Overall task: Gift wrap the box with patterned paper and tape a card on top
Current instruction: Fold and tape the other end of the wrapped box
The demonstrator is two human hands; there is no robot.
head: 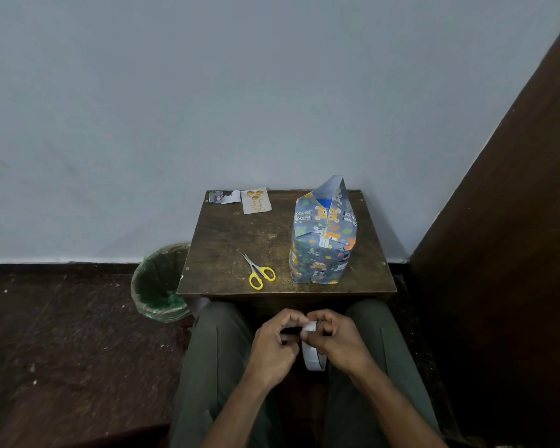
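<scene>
The box (322, 240) stands upright on the right half of the small wooden table (227, 240), covered in blue patterned paper, with one flap pointing up at its far top end. A pale card (256, 200) with gold print lies at the table's back edge. Both hands are over my lap, in front of the table. My right hand (337, 341) grips a roll of white tape (312, 355). My left hand (277, 342) pinches at the tape's top edge with curled fingers.
Yellow-handled scissors (260, 273) lie on the table near its front, left of the box. A scrap of patterned paper (222, 197) sits at the back left corner. A green-lined bin (159, 282) stands on the floor left of the table. A dark wooden panel (514, 221) rises at the right.
</scene>
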